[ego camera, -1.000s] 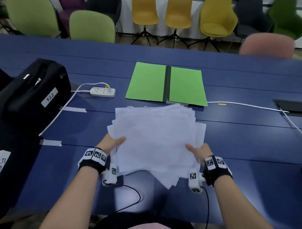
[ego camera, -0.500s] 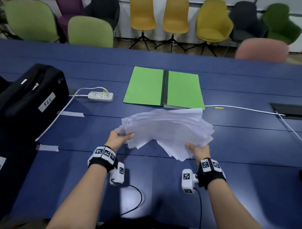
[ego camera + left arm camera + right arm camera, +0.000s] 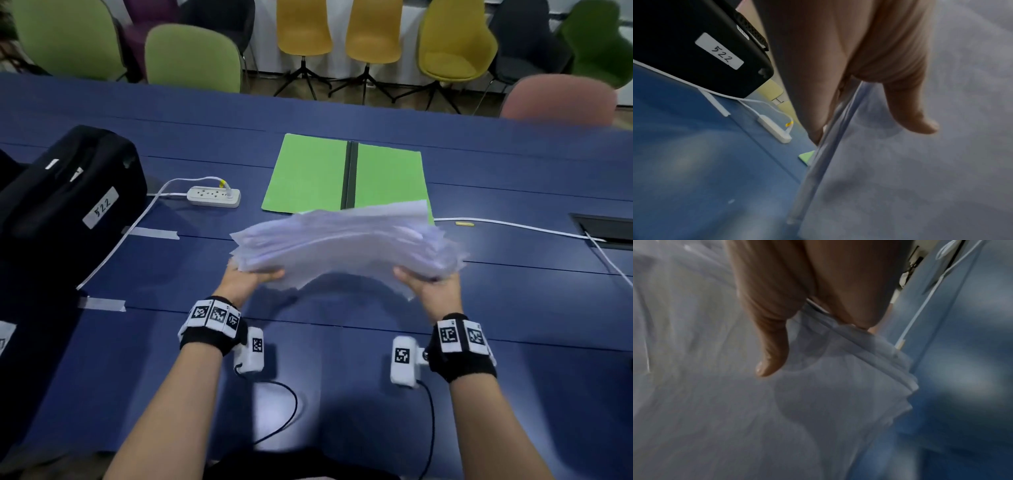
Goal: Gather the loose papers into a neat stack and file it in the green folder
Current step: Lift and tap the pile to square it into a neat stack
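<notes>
head view, both hands gripping papers [image 3: 346,240]

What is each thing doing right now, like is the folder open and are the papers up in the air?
green folder: open, lying flat on the table.
papers: lifted off the table, bowed upward in the middle, edges still uneven.
left hand: gripping the pile's left end.
right hand: gripping the pile's right end.
power strip: lying on the table, one yellow-tagged cable plugged in.
black case: closed, labelled 522.
</notes>
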{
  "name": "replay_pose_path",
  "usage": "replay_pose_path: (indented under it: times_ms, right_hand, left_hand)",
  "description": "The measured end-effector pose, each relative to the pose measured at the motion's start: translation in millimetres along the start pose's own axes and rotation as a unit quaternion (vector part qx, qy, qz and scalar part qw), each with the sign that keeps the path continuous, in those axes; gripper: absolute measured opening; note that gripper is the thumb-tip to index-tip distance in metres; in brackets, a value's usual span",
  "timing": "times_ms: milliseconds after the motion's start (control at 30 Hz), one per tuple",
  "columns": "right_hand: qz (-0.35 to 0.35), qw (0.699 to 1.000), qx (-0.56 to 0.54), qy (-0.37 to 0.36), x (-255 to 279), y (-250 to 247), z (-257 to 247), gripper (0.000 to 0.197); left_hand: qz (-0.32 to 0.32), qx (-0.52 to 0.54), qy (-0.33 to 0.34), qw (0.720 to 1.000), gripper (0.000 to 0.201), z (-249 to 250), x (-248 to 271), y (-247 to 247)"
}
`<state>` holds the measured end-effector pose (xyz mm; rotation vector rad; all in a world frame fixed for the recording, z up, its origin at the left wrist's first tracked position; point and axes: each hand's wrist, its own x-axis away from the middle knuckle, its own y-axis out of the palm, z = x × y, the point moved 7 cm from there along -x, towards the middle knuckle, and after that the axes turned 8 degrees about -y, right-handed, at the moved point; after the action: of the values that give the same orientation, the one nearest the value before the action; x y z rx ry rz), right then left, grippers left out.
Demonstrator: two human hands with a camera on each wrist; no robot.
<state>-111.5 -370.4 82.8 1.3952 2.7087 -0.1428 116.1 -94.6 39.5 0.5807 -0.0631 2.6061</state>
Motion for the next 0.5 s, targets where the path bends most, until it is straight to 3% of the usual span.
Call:
replay_pose_path:
  times_ms: [100,200,367,500]
  right_hand:
    - [-0.006,0.993,-0.008,0.115,19.7,3.7,43.7,0.047]
    - [-0.005,0.989,-0.007,0.147,23.9,-0.9,57.5,0.048]
    - [0.008,0.994,0.044,0.103,8.2,1.1,36.2,0.031]
    - [0.034,0.999,0.016,0.012,-5.7,4.8,-6.6,0.028]
  left_hand:
    - [-0.032,-0.038,0.007,0.999,0.051,-10.6,-4.3,1.2]
    - [-0.048,-0.081,0.015,0.995,0.047,-5.6,-4.6,5.0]
    - [-0.022,-0.062,0.005,0.998,0.026,7.0,-5.9,16.1]
    - [0.004,-0.017,0.063,0.998,0.017,35.1,5.9,29.6]
